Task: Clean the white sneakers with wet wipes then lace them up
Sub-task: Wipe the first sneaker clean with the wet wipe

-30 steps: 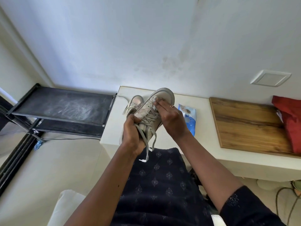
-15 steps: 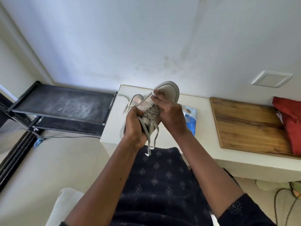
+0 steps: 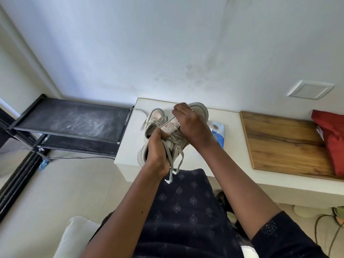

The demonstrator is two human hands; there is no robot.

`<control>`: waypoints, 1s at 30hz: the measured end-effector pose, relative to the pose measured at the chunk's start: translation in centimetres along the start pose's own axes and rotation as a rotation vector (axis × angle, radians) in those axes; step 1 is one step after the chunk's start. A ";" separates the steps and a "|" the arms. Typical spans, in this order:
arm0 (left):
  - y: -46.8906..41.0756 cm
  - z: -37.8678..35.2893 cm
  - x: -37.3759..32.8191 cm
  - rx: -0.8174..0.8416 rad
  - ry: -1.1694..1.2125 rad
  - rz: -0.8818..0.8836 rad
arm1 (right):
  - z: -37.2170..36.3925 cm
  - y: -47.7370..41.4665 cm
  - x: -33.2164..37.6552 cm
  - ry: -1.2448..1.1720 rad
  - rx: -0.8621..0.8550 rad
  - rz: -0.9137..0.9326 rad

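Observation:
I hold one white sneaker (image 3: 202, 112) up over the white counter (image 3: 130, 146), toe pointing away from me. My left hand (image 3: 157, 150) grips its heel end, with loose laces (image 3: 172, 164) hanging below. My right hand (image 3: 189, 125) lies curled over the top near the tongue; a wipe under its fingers cannot be made out. The second sneaker (image 3: 155, 117) stands on the counter just behind my left hand. A blue and white wet wipes pack (image 3: 217, 134) lies on the counter, partly hidden by my right wrist.
A dusty black rack (image 3: 74, 120) stands to the left of the counter. A wooden board (image 3: 283, 142) lies on the counter at right, with a red cloth (image 3: 333, 138) on its far end. My dark patterned clothing (image 3: 186, 211) fills the foreground.
My right hand has slid from the toe area back toward the tongue of the held sneaker. The sneaker has tilted slightly and come closer to me; my left hand keeps its grip.

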State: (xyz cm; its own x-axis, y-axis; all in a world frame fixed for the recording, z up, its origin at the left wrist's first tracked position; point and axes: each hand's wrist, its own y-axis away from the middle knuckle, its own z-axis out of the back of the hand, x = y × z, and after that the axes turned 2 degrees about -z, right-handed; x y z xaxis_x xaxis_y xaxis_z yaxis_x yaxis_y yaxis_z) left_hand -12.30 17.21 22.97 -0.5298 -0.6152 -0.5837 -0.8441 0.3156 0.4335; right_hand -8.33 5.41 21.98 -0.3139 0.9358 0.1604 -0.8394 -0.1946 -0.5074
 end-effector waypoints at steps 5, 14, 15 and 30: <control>-0.2 0.0 0.0 -0.016 -0.001 0.004 | 1.1 1.1 -0.5 0.014 -0.126 -0.065; -0.1 0.7 -0.5 -0.086 0.003 0.006 | 0.0 3.7 -2.0 0.004 -0.088 0.086; -0.1 0.6 -0.5 -0.087 -0.006 0.007 | 0.1 3.5 -2.1 0.031 -0.119 0.073; 0.3 0.4 1.1 -0.050 0.061 0.067 | 0.6 2.7 -1.0 -0.021 -0.208 0.060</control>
State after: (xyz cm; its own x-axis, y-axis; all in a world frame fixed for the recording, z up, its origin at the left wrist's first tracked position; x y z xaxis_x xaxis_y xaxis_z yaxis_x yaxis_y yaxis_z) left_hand -13.20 16.91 22.21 -0.5777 -0.6374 -0.5099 -0.8009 0.3223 0.5046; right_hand -10.59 3.75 20.98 -0.3716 0.9176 0.1414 -0.7098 -0.1826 -0.6803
